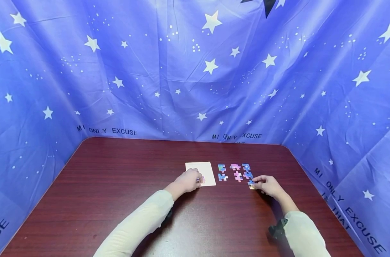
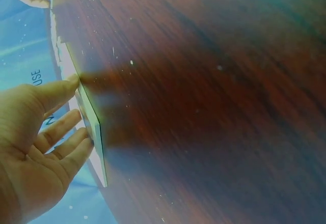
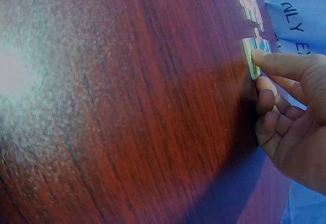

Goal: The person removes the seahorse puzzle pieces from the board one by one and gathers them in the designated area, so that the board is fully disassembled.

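In the head view my left hand (image 1: 190,179) rests at the lower left of a square white puzzle board (image 1: 209,169). A small pink and blue puzzle piece (image 1: 203,180) shows by its fingertips, partly hidden. The left wrist view shows the thumb and spread fingers (image 2: 84,145) of this hand touching the board (image 2: 96,127) near its front edge. My right hand (image 1: 268,185) pinches a blue and yellow puzzle piece (image 1: 251,182) at the table, below a blue piece (image 1: 247,175). The right wrist view has the thumb on this piece (image 3: 250,56).
Right of the board, loose puzzle pieces lie in groups: two blue and green ones (image 1: 222,167), two pink ones (image 1: 235,166), and a blue one (image 1: 246,167) at the top right. The dark red wooden table (image 1: 134,167) meets a blue star-patterned curtain (image 1: 169,71) behind and at both sides.
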Demonstrator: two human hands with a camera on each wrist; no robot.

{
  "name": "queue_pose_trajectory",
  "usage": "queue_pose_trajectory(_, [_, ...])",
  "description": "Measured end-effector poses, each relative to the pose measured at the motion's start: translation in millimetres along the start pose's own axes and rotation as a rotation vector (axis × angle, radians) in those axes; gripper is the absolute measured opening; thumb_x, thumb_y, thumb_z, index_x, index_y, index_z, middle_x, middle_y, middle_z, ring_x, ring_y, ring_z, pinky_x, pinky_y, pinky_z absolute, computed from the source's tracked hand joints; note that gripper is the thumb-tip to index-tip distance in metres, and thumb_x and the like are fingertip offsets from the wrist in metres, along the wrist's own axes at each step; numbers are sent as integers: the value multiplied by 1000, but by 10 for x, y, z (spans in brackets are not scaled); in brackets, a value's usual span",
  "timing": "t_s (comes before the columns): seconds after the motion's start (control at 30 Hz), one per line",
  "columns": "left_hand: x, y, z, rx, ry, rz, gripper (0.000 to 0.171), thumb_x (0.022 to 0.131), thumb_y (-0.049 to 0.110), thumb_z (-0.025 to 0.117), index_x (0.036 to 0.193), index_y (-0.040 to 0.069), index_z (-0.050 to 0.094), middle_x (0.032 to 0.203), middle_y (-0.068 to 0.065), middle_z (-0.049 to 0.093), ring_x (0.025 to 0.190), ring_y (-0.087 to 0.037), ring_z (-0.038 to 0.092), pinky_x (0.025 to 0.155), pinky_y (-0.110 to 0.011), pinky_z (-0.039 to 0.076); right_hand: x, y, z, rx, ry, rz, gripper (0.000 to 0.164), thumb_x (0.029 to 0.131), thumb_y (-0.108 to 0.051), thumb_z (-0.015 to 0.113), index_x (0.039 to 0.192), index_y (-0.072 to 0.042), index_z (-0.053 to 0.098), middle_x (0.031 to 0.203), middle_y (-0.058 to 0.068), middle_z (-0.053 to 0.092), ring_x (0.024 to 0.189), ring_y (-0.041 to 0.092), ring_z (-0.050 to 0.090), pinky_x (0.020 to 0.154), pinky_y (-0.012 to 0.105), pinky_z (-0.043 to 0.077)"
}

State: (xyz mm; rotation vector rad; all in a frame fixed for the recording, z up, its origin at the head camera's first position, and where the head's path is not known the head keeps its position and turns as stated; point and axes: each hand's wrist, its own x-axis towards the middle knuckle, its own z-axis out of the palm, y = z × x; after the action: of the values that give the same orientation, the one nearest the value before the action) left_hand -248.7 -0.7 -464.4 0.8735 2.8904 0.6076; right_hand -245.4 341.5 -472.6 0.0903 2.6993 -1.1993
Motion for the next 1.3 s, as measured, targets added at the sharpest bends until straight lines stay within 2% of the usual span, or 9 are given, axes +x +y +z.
queue_pose_trajectory(0.23, [7, -35, 15, -17, -11, -4, 5, 84, 18, 68, 88, 15, 70, 91, 3, 58, 83, -12, 52, 76, -25, 46, -8, -4, -8, 5, -7, -3, 33, 82, -11, 66, 111, 5, 61, 62, -1, 52, 55, 14, 46, 44, 26, 37])
queue_pose_trajectory(0.7, [-42, -125, -33, -42, 31, 62, 9, 83, 15, 67, 91, 13, 71, 94, -3, 61, 88, -15, 56, 82, -28, 48, -25, -32, -26, -6, 0, -19, 32, 84, -14, 65, 109, 6, 62, 61, 0, 53, 54, 14, 46, 44, 27, 39])
queue_pose_trajectory(0.8, [-57, -168, -53, -28, 36, 44, 10, 84, 17, 67, 92, 13, 71, 94, -2, 61, 87, -15, 55, 82, -29, 47, -29, -59, -27, -20, 15, -14, 31, 84, -16, 66, 109, 4, 63, 61, 1, 52, 54, 14, 46, 44, 27, 39])
queue_pose_trajectory(1.1, [-94, -319, -58, -49, 56, -79, 12, 82, 19, 69, 91, 11, 69, 97, -5, 60, 97, -24, 53, 86, -37, 46, -10, -159, -15, -31, 31, -63, 31, 84, -18, 67, 106, 3, 64, 62, 1, 53, 54, 14, 47, 43, 26, 38])
queue_pose_trajectory(1.3, [-128, -349, -53, -49, 62, -102, 16, 82, 21, 69, 94, 10, 70, 100, -5, 60, 98, -24, 52, 87, -36, 46, 39, -252, 65, 8, 29, -122, 31, 83, -15, 68, 105, 6, 64, 67, 0, 58, 52, 12, 49, 46, 25, 42])
